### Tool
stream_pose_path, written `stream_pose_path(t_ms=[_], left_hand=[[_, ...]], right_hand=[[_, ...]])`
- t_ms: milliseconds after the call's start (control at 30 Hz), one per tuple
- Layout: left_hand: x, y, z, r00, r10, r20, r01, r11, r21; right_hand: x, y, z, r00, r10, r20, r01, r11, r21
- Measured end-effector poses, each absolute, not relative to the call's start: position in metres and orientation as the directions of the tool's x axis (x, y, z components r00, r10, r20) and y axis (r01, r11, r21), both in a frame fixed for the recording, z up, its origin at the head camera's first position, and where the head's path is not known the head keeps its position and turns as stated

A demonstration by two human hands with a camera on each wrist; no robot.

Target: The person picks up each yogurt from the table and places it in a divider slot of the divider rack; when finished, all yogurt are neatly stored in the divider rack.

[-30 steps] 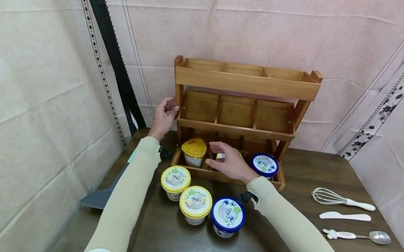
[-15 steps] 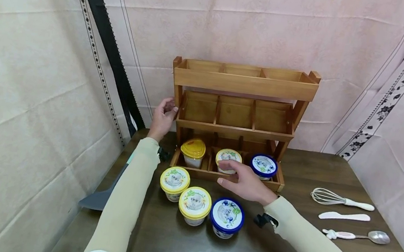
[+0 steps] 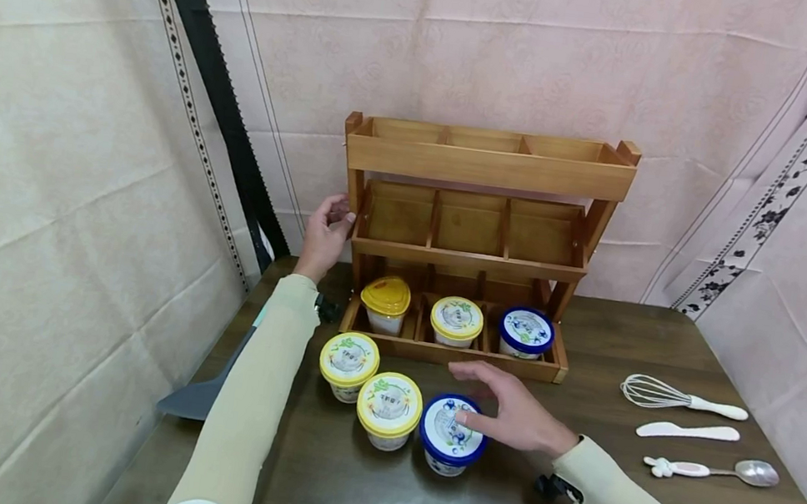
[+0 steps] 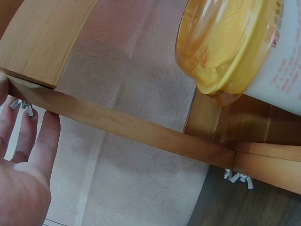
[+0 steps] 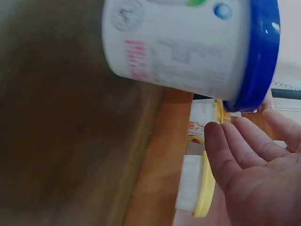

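My left hand holds the left side post of a three-tier wooden rack, thumb in front and fingertips at the post's edge near a wing nut. Over a blue-lidded tub on the table hovers my right hand, fingers spread and thumb overlapping the lid. The right wrist view shows that tub's white side beside the straight fingers. Left of it stand two yellow-lidded tubs, one nearer and one farther back.
The bottom tier carries a tub with a domed yellow lid, a flat yellow-lidded tub and a blue-lidded one. A whisk, white knife and spoon lie right. A grey-blue flat object sits left.
My right hand has withdrawn from the rack's middle bottom compartment, uncovering the yellow-lidded tub there, and moved right and toward me over the front blue-lidded tub. The left hand stays on the post.
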State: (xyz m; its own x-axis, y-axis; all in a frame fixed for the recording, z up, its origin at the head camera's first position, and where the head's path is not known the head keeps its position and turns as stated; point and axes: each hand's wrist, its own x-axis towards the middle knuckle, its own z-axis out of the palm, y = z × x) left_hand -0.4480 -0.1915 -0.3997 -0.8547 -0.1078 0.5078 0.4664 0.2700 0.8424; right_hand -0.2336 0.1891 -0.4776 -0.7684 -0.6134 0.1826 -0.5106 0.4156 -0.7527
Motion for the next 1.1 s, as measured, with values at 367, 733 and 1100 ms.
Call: stream_pose_path(t_ms=[367,733,1100], left_hand=[[-0.445,-0.193,-0.401,-0.864,-0.114,0.49,0.447,0.269,0.853],[-0.444,-0.192,-0.401,-0.864,-0.113,0.491,0.451,0.259,0.854],[-0.445,-0.191,-0.398,-0.865,-0.108,0.49,0.452,0.26,0.854]], right_hand=[[-0.212,0.201,-0.511,-0.765,-0.623,0.161,-0.482,0.389,-0.785],[-0.208,0.201,-0.514,-0.762,-0.628,0.161,-0.485,0.387,-0.784],[-0.212,0.203,-0.499,-0.799,-0.581,0.154,-0.453,0.413,-0.79]])
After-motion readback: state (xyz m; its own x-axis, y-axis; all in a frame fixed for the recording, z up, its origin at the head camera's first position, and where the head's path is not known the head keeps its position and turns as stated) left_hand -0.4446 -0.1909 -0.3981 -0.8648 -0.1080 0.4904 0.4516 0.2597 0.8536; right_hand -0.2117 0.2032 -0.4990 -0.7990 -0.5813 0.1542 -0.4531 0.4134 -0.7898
